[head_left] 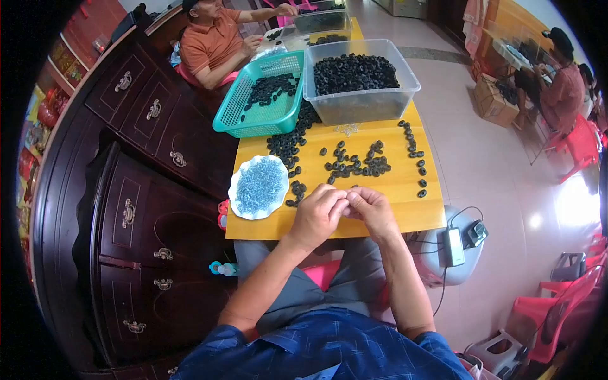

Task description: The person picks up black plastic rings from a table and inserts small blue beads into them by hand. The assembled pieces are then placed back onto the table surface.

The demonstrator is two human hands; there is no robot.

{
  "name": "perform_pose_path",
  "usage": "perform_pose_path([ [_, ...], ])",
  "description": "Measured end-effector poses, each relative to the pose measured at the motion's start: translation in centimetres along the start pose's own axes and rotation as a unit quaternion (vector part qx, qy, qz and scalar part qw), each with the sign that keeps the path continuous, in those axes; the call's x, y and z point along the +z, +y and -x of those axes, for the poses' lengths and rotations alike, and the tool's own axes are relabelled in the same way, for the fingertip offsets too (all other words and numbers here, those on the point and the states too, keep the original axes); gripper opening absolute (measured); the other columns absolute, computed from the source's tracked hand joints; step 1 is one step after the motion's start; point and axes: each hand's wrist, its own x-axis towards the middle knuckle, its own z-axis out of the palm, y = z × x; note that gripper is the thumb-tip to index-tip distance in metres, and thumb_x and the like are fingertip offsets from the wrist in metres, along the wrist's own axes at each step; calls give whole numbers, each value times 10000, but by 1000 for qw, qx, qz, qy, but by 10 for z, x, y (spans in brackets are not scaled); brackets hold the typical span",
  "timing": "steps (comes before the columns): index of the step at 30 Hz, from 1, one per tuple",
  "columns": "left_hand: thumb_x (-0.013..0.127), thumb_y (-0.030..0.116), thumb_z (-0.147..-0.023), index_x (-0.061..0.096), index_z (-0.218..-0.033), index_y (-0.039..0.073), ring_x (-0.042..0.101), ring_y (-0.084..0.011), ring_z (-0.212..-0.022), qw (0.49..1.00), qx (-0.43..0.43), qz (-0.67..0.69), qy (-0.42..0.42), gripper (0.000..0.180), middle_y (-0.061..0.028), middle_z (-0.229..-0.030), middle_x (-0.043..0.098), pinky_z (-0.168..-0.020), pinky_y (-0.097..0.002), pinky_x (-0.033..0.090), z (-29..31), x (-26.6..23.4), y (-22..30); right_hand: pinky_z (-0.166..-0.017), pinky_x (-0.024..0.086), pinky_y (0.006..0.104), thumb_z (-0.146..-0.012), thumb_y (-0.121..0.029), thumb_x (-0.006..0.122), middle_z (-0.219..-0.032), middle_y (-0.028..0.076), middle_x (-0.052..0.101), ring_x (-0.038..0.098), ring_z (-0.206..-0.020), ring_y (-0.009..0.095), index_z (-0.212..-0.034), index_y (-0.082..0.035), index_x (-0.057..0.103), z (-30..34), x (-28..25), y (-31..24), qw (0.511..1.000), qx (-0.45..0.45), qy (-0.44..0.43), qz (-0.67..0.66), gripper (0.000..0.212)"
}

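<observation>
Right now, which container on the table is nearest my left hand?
The white, wavy-rimmed dish of small bluish pieces, left of your left hand. The green basket and clear tubs stand farther away.

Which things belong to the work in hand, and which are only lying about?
Likely belonging:
- black ring-like pieces
- bluish pieces
- white dish
- green basket
- clear bin

Apparently just lying about:
- white device with cable
- pink chair, lower right
- grey stool beside it
</observation>
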Motion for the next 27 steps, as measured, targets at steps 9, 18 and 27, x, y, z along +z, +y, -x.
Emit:
perform_pose_path([
  [9, 634, 52, -963, 619, -1219, 12, 671, -121, -905, 748, -297, 589, 73, 260, -38, -1035, 680, -810, -278, 561, 10, 3, -13, -725, 503, 243, -1041, -211, 576, -823, -1, 650, 586, -729, 85, -1045, -28, 666, 5, 6, -9, 997, -49, 57, -24, 204],
  [18, 617, 94, -982, 593, -1205, 41, 624, -96, -886, 712, -301, 629, 82, 231, -8, -983, 641, -803, -275, 540, 8, 3, -3, -760, 509, 243, -1029, -170, 587, -924, 13, 658, 605, -800, 88, -1100, -31, 632, 5, 7, -12, 998, -48, 35, -17, 161],
  [27, 585, 99, -991, 619, -1176, 20, 598, -83, -711, 758, -294, 581, 12, 204, -11, -842, 624, -696, -247, 535, 20, 14, -15, -787, 535, 251, -990, -73, 626, -977, 40, 684, 663, -905, 108, -1139, -14, 620, 1, 2, -6, 996, -80, 23, -31, 161],
])
